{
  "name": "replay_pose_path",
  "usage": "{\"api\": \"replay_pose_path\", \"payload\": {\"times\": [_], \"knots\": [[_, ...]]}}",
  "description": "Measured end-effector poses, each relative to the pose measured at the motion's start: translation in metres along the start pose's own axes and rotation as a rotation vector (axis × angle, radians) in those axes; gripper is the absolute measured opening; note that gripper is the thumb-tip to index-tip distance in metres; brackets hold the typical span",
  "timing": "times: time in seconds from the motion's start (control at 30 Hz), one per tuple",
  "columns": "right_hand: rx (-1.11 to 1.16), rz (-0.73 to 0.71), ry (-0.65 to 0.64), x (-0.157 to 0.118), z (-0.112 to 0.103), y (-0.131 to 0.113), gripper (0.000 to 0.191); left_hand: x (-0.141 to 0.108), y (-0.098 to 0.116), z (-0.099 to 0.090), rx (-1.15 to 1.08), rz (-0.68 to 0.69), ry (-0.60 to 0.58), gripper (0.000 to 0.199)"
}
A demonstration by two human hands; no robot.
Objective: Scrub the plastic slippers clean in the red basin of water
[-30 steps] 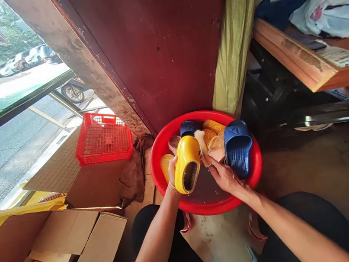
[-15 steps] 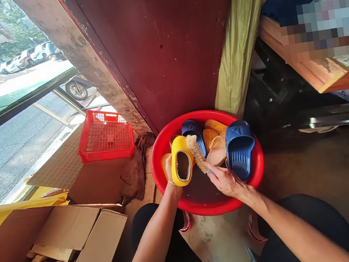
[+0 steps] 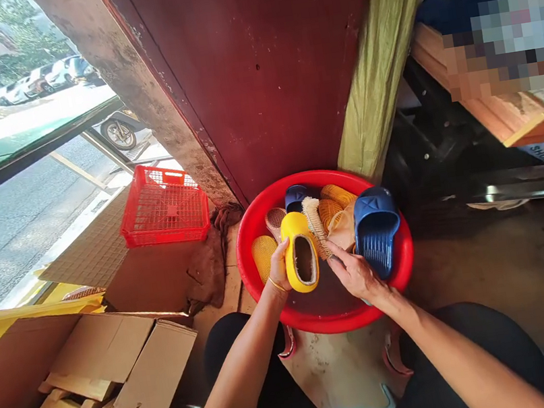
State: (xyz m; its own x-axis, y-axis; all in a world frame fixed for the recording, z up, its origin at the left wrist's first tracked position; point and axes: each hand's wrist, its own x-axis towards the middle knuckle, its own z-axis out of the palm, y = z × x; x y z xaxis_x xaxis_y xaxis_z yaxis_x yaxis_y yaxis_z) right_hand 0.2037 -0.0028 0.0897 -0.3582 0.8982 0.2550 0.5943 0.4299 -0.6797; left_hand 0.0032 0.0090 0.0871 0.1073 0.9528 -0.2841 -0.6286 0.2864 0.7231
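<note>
My left hand (image 3: 279, 268) grips a yellow slipper (image 3: 292, 255) with a pale fuzzy lining, its opening turned up toward me. In my right hand (image 3: 357, 278) is a scrub brush (image 3: 315, 225) with cream bristles, held close along the slipper's right side; whether the bristles touch it I cannot tell. Both are above a red basin (image 3: 246, 262) with dark water in its near part. Inside the basin lie a blue slide (image 3: 378, 232) at the right, another blue slipper (image 3: 296, 197) at the back, a tan slipper (image 3: 342, 231) and several yellow-orange ones.
Left of the basin, a red plastic crate (image 3: 165, 206) sits on cardboard beside a brown rag (image 3: 210, 268). An open cardboard box (image 3: 140, 387) with wooden pieces is at the lower left. A dark red door (image 3: 261, 96) stands behind the basin, and a wooden table (image 3: 509, 114) at the right.
My left hand and the yellow slipper have shifted right, uncovering more of the slippers at the basin's left. The brush has moved slightly right and up with my right hand.
</note>
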Motion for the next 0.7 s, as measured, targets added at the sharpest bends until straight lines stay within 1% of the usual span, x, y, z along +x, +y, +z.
{"api": "replay_pose_path", "payload": {"times": [0.07,0.13,0.27,0.33,0.37,0.43,0.5,0.57,0.6,0.63,0.7], "knots": [[-0.002,-0.016,0.014,0.000,-0.002,0.001,0.051,0.001,0.000,0.002,-0.044,-0.014,0.000,0.066],[0.013,-0.039,0.010,-0.007,0.000,-0.004,0.051,0.003,0.003,0.001,-0.062,0.002,0.005,0.071],[0.090,-0.133,-0.090,-0.029,0.011,-0.022,0.050,0.007,0.015,-0.011,-0.122,0.059,0.074,0.077],[0.111,-0.148,-0.110,-0.033,0.016,-0.028,0.050,0.008,0.017,-0.014,-0.154,0.079,0.105,0.077],[0.112,-0.129,-0.093,-0.031,0.017,-0.029,0.050,0.008,0.015,-0.013,-0.155,0.073,0.107,0.077],[0.089,-0.032,-0.013,-0.022,0.018,-0.023,0.050,0.006,0.006,-0.008,-0.128,0.019,0.086,0.075],[0.050,0.103,0.077,-0.010,0.016,-0.011,0.051,0.004,-0.005,0.000,-0.097,-0.066,0.045,0.071],[0.020,0.204,0.127,0.000,0.012,0.002,0.055,0.003,-0.012,0.007,-0.089,-0.136,0.014,0.068],[0.012,0.220,0.134,0.003,0.010,0.006,0.056,0.003,-0.013,0.009,-0.093,-0.159,0.007,0.068],[0.005,0.205,0.134,0.004,0.008,0.009,0.056,0.004,-0.012,0.011,-0.099,-0.167,0.011,0.068],[-0.022,0.101,0.121,0.001,0.006,0.007,0.055,0.009,-0.008,0.010,-0.114,-0.141,0.047,0.069]]}}
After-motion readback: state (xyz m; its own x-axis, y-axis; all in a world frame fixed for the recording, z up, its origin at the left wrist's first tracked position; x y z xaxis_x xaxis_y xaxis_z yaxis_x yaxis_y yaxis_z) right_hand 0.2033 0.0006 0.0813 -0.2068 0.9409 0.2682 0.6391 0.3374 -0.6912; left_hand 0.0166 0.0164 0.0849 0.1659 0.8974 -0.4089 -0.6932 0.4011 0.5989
